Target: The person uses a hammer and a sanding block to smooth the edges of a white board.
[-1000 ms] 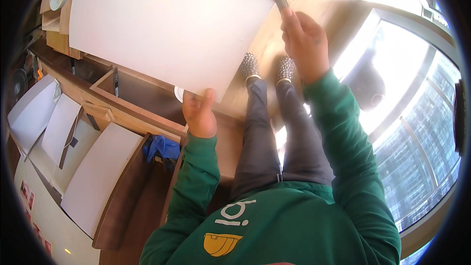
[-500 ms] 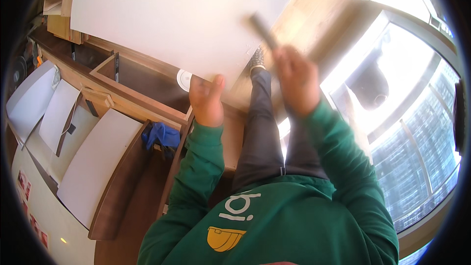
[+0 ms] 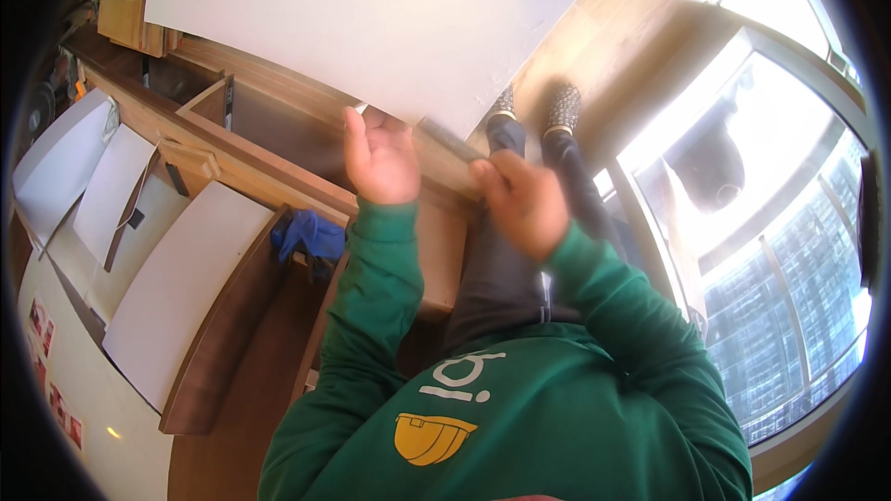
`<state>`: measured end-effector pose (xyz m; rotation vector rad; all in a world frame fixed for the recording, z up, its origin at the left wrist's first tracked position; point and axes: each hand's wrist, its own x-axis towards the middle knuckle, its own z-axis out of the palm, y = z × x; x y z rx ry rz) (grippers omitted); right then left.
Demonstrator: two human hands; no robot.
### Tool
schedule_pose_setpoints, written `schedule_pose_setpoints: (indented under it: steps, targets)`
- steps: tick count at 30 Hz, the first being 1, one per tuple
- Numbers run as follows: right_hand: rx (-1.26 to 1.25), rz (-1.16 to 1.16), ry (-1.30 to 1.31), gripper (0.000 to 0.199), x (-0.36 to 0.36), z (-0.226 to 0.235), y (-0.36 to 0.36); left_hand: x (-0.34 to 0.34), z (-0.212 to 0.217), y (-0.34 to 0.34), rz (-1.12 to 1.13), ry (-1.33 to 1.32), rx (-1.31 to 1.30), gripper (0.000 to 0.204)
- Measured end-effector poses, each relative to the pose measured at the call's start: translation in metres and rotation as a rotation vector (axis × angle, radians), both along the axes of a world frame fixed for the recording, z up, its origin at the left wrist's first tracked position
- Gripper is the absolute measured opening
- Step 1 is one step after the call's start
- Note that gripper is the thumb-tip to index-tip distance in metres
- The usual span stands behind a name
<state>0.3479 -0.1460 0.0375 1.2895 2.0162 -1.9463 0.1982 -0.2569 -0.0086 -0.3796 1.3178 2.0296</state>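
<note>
While the bar (image 3: 449,139) was up over the white panel's (image 3: 353,19) right-hand stretch a second ago, it has now come down and in, lying slantwise just off the panel's near corner. Right hand (image 3: 524,204): clenched round one end of the bar, the free end aimed toward the left hand (image 3: 382,162). Left hand: released, palm upturned; its thumb, on the right side earlier, now stands on the left. Fingers partly lost in blur beside the panel's edge; contact with the panel cannot be told. Gap between bar and left palm small, no touch made out. Panel lies much as it did, its slight shift in view perhaps only the head moving. Reading: the tool has left the long edge, and work there looks paused, both hands gathered near the corner. Nearby, left of the hands: open wooden compartments (image 3: 278,127) run beside the panel, with a blue bundle (image 3: 311,235) hanging by the lower woodwork.
</note>
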Motion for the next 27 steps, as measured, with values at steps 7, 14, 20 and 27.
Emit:
schedule_pose_setpoints:
  steps: [7,14,20,27]
  targets:
    - [0.043,0.104,-0.035,0.031,0.002,-0.003,-0.004,-0.004,-0.008,-0.013,-0.043,-0.029,-0.153,0.072]
    - [-0.157,-0.08,-0.004,0.03,0.054,0.001,0.018,0.024,0.008,-0.017,-0.253,1.027,-0.828,0.07]
    - [-0.209,-0.404,-0.14,0.035,0.098,0.01,0.079,0.027,0.05,0.005,-1.241,1.556,-0.952,0.08]
    - [-0.32,-0.564,-0.192,0.039,0.113,0.013,0.098,0.002,0.048,0.1,-1.35,1.738,-0.733,0.085]
